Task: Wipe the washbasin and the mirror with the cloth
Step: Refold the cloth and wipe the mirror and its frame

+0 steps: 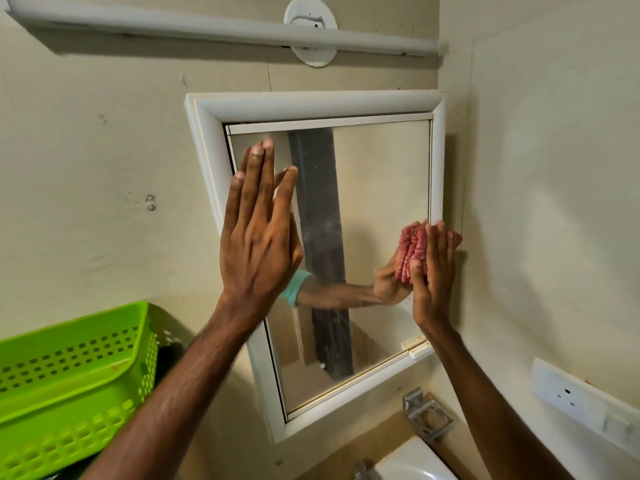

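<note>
- While our left hand (258, 233) lies flat on the glass at the left edge of the white-framed rectangular wall mirror (377, 188), fingers straight, close together and holding nothing, our right hand (433, 271) is at the mirror's right edge.
- Our right hand presses a crumpled red-and-white cloth (410, 249) against the glass and the inner frame, at mid-right of the frame. Its fingers lie nearly straight over the cloth, and its thumb tucks round the lower part.
- We see both hands and the cloth mirrored in the glass.
- At the bottom edge, right of centre, a corner of the white ceramic washbasin (414, 460) shows, with a metal tap (362, 472) just to its left, only partly in view.
- Just above the washbasin, a square metal holder (427, 417) is fixed to the wall.
- A bright green perforated plastic basket (69, 386) sits at the lower left.
- A white tube light (207, 29) runs across the top, and a white socket plate (581, 400) sits at the lower right.
</note>
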A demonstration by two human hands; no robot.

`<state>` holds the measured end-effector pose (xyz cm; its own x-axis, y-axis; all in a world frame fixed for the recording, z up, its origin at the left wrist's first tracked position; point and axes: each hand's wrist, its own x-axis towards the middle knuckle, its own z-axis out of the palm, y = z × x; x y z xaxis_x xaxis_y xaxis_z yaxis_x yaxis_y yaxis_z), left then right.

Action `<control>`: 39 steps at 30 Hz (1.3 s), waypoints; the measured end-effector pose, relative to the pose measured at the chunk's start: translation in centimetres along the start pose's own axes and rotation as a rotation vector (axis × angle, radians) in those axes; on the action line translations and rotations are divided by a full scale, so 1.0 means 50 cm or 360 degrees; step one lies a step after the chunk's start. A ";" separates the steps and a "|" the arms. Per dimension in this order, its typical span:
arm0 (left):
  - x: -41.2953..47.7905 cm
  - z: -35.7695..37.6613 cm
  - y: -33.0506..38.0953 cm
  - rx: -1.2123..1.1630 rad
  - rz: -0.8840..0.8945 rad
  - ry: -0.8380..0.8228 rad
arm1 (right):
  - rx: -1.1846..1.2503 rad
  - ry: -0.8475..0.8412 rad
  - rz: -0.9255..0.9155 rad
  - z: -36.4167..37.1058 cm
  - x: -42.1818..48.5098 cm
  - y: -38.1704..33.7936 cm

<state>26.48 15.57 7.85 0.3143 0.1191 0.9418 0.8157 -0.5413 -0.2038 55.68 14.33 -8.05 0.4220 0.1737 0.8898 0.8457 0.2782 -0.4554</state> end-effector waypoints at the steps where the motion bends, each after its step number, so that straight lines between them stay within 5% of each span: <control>1: 0.000 0.001 0.000 -0.0004 -0.0005 0.0016 | -0.0003 0.0022 -0.0016 0.003 0.018 -0.006; 25: -0.005 0.007 0.002 -0.0045 0.0020 0.0083 | 0.0009 0.0005 0.0125 0.052 -0.108 -0.074; 33: -0.007 0.005 0.004 -0.0098 0.0012 0.0142 | -0.0116 -0.0421 -0.0229 0.010 -0.123 -0.050; 39: -0.004 0.000 0.005 -0.0156 -0.0015 0.0135 | -0.0070 -0.0114 0.0127 0.031 -0.110 -0.066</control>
<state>26.62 15.42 7.59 0.2612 0.0560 0.9636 0.7660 -0.6195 -0.1717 50.06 13.89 -11.51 0.4653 0.2611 0.8457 0.8247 0.2192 -0.5214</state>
